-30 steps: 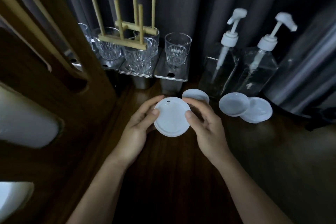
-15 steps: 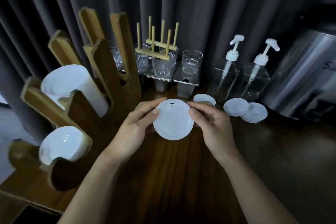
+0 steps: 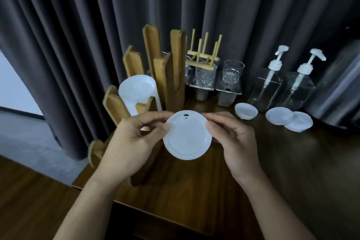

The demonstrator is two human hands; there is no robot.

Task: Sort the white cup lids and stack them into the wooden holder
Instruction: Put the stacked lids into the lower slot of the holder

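Observation:
A round white cup lid with a small sip hole is held over the dark wooden table between both hands. My left hand pinches its left edge and my right hand pinches its right edge. The wooden holder with tall slotted uprights stands just behind my left hand, and a stack of white lids lies in one of its slots. Three loose white lids lie on the table to the right: one near the glasses and two overlapping, one partly over the other.
Clear glasses on small trays and a light wooden peg rack stand behind the holder. Two clear pump bottles and a steel urn stand at the right. Dark curtains hang behind; the table's edge runs below my forearms.
The view has swung left and back, so the holder sits nearer the middle. Both hands still hold the same lid, now a little closer to the holder.

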